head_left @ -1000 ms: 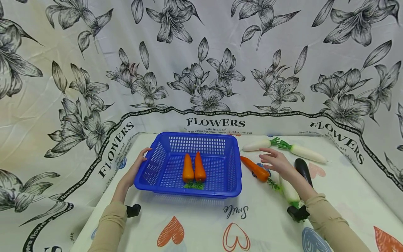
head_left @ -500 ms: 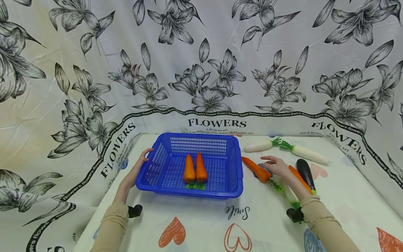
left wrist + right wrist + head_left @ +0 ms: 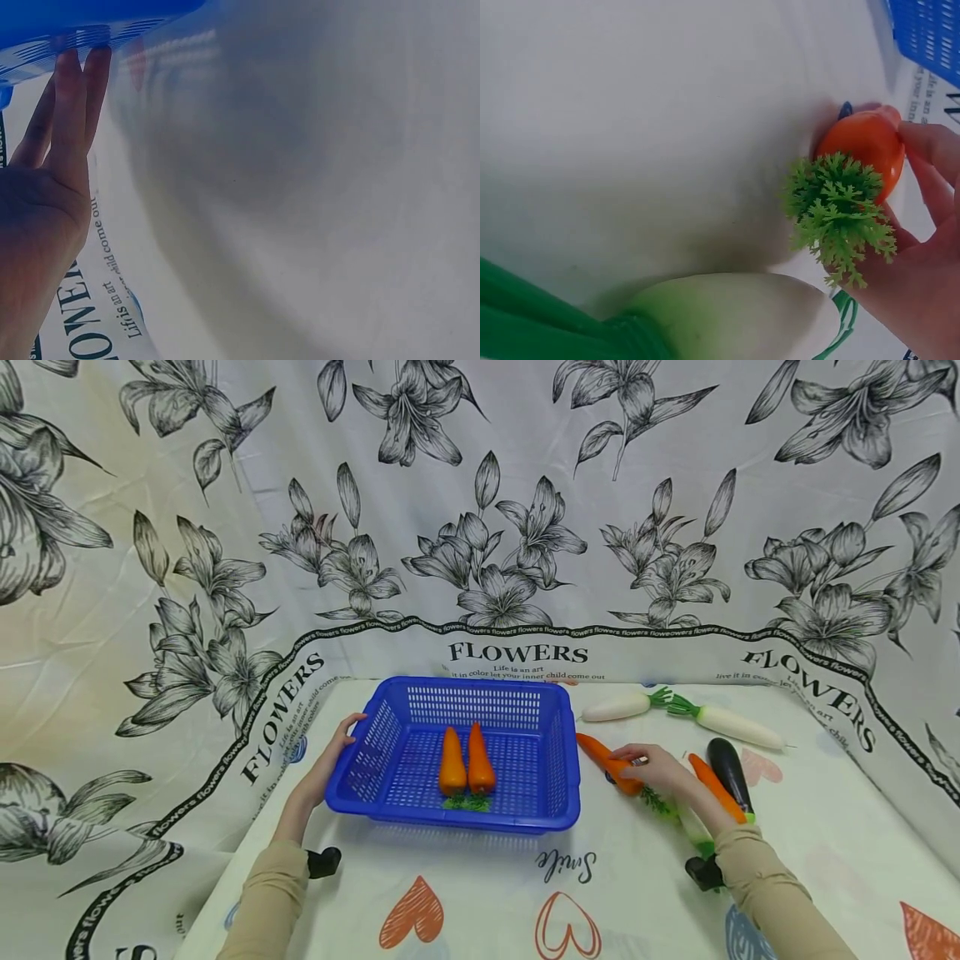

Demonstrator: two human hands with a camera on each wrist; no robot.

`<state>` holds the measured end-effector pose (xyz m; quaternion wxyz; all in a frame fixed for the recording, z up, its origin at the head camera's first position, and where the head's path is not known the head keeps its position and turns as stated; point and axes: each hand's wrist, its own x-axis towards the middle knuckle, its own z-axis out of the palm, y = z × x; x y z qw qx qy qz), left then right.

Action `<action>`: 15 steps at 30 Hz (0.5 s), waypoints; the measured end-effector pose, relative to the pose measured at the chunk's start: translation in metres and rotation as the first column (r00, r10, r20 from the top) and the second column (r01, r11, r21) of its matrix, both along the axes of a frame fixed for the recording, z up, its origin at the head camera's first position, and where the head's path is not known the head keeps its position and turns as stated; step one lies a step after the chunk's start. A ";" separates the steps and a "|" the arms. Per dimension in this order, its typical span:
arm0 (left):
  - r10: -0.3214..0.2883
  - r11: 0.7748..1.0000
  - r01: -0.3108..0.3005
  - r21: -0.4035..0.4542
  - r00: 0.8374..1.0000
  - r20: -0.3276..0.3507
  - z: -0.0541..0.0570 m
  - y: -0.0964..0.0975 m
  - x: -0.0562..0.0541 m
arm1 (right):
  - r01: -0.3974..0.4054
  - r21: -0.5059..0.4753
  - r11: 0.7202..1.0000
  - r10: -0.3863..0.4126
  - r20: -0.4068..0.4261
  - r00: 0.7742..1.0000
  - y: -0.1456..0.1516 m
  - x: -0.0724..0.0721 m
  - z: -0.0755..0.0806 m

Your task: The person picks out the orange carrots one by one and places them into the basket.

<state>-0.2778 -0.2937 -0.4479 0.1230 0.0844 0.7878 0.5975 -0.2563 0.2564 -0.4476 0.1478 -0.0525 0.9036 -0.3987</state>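
My right hand (image 3: 652, 767) pinches an orange carrot (image 3: 592, 747) lying on the cloth just right of the blue plastic basket (image 3: 480, 818). In the right wrist view the carrot's thick end (image 3: 866, 146) sits between thumb and fingers, its frilly green top (image 3: 836, 202) hanging toward the camera. My left hand (image 3: 330, 758) rests against the basket's left side near the rim. The left wrist view shows its fingers (image 3: 71, 105) stretched nearly straight, tips touching the slotted blue wall. Two carrots (image 3: 452, 764) lie side by side inside the basket, green tops toward me.
Two white radishes (image 3: 738, 727) lie at the back right. A third white radish (image 3: 742, 315) is under my right forearm. Beside that arm lie another carrot (image 3: 716, 787) and a dark eggplant (image 3: 729, 772). A flower-printed curtain (image 3: 510, 527) hangs behind the table.
My right hand has come down and slightly left onto the carrot beside the basket, and its fingers have closed on it. The left hand stays at the basket's side.
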 end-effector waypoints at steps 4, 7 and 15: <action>0.001 1.000 -0.001 -0.004 1.000 0.001 0.000 0.000 0.000 | -0.017 0.011 1.000 0.017 -0.022 1.000 0.000 0.000 -0.003; 0.003 1.000 -0.003 -0.008 1.000 0.001 0.000 0.000 0.000 | -0.034 0.046 0.998 0.036 -0.042 0.998 -0.001 0.001 -0.001; -0.027 1.000 0.027 0.004 1.000 0.006 0.004 -0.003 -0.001 | -0.073 0.158 0.985 0.080 -0.037 0.996 -0.007 0.004 0.005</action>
